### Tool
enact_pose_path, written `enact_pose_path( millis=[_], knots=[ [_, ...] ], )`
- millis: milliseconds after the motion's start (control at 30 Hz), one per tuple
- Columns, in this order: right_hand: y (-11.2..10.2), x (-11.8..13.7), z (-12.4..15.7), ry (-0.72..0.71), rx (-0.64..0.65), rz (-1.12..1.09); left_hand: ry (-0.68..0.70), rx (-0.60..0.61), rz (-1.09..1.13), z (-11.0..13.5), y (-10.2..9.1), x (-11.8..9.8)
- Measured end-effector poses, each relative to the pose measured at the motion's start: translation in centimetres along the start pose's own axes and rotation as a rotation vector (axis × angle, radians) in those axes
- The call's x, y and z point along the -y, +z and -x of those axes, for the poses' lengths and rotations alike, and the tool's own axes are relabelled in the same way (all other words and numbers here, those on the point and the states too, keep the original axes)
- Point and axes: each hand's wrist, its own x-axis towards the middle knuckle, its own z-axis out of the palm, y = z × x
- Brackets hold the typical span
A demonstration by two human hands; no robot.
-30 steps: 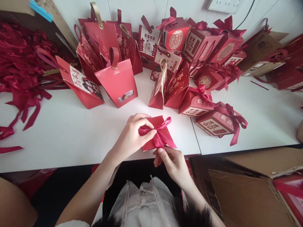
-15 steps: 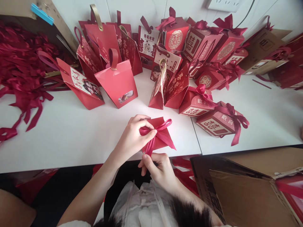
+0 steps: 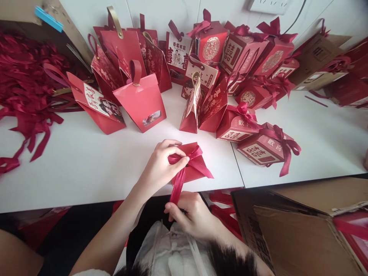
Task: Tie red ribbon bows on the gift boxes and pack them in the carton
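Observation:
A small red gift box (image 3: 193, 175) sits near the table's front edge with a crimson satin ribbon (image 3: 178, 187) tied across its top. My left hand (image 3: 166, 159) rests on the box's left side, thumb and fingers pinching the ribbon at the knot. One ribbon part spreads to the right over the lid. Below the box, my right hand (image 3: 189, 212) is closed on a ribbon tail that stretches taut toward me, just past the table edge. Part of the box is hidden under my left hand.
Red handled boxes (image 3: 140, 101) stand behind my hands, and bow-tied boxes (image 3: 263, 147) stand to the right. A heap of loose ribbons (image 3: 31, 76) lies at the left. An open cardboard box (image 3: 293, 237) is below the table at the right.
My right hand has moved down toward me, drawing the ribbon tail longer. The loop at the upper right of the knot has shrunk and flattened. My left hand has stayed at the knot.

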Motion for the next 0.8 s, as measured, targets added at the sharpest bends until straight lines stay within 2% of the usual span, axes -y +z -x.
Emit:
enact_pose_path(
  millis=[67, 100, 167, 233, 333, 467, 533, 667, 800],
  knots=[
    [-1.5, -0.2, 0.7, -0.012, -0.053, 0.083, 0.012, 0.008, -0.007, 0.0, -0.1, 0.0],
    [-2.5, -0.3, 1.0, 0.011, -0.124, 0.116, 0.016, 0.014, -0.008, 0.0, -0.1, 0.0],
    [-4.5, -0.5, 1.5, 0.132, -0.315, 0.185, 0.017, 0.028, -0.008, -0.1, -0.1, 0.0],
    [-6.0, -0.8, 1.4, 0.299, -0.427, 0.255, 0.012, 0.033, -0.006, -0.1, -0.2, -0.1],
    [-6.8, -1.1, 0.7, 0.451, -0.363, 0.175, 0.010, 0.032, -0.010, -0.2, -0.2, -0.3],
    [-6.2, -1.5, 0.2, 0.464, -0.299, -0.174, 0.024, 0.028, -0.020, -0.1, -0.1, -0.4],
    [-6.0, -1.5, 0.6, 0.452, -0.264, -0.242, 0.027, 0.020, -0.025, -0.1, -0.1, -0.4],
    [-6.7, -1.3, 1.9, 0.404, -0.154, -0.157, 0.019, 0.015, -0.026, -0.1, 0.0, -0.4],
    [-8.7, -1.3, 2.6, 0.366, -0.062, -0.010, 0.012, 0.024, -0.013, -0.3, -0.2, -0.5]
  ],
)
